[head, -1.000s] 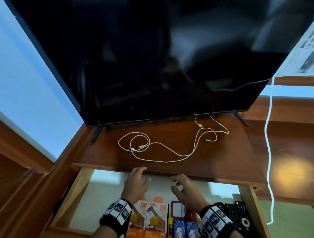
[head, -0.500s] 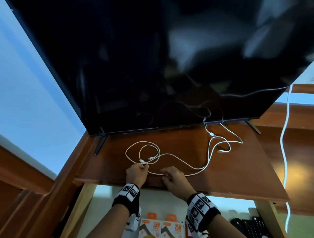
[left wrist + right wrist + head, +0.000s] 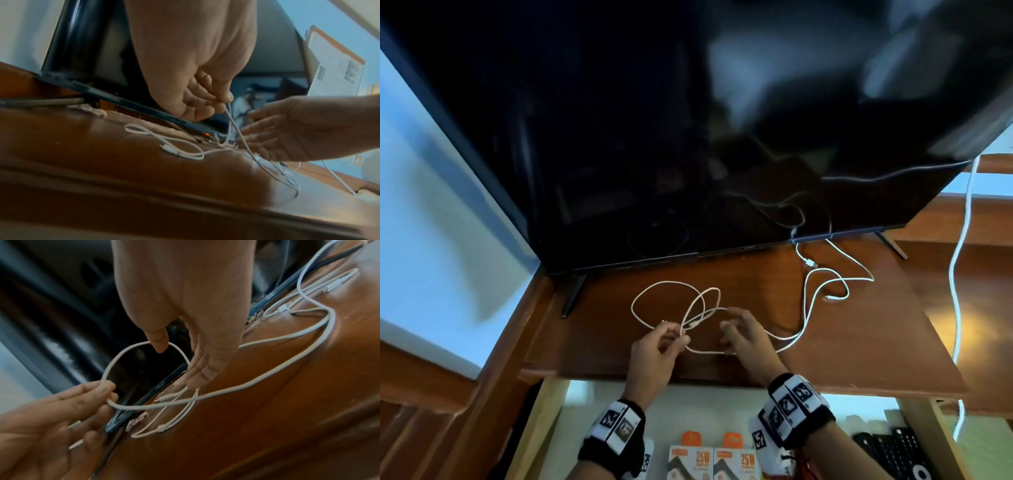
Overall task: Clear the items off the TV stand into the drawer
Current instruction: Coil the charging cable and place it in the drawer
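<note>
A long white charging cable point(image 3: 669, 282) lies in loops on the brown TV stand top point(image 3: 842, 342), in front of the black TV point(image 3: 688, 137). My left hand point(image 3: 674, 337) pinches a strand of it between thumb and fingertips and holds it a little above the wood; the left wrist view shows the pinch point(image 3: 226, 100) with the cable point(image 3: 193, 156) trailing down. My right hand point(image 3: 732, 325) is just right of it, fingers straight. A loop of cable point(image 3: 257, 379) runs past its thumb point(image 3: 158, 344) to the left hand. The cable's far end lies near the TV's right foot.
Below the stand's front edge the drawer point(image 3: 551, 428) stands pulled out. It holds orange-and-white 25W boxes point(image 3: 690, 462) and black remotes point(image 3: 893, 452). A second white cord point(image 3: 957, 308) hangs down at the right. The TV's left foot point(image 3: 571, 294) stands on the stand.
Both hands rose from the drawer to the stand's top. The left hand took hold of the cable and lifted a strand, pulling the left loops together; the right hand reached into the loop.
</note>
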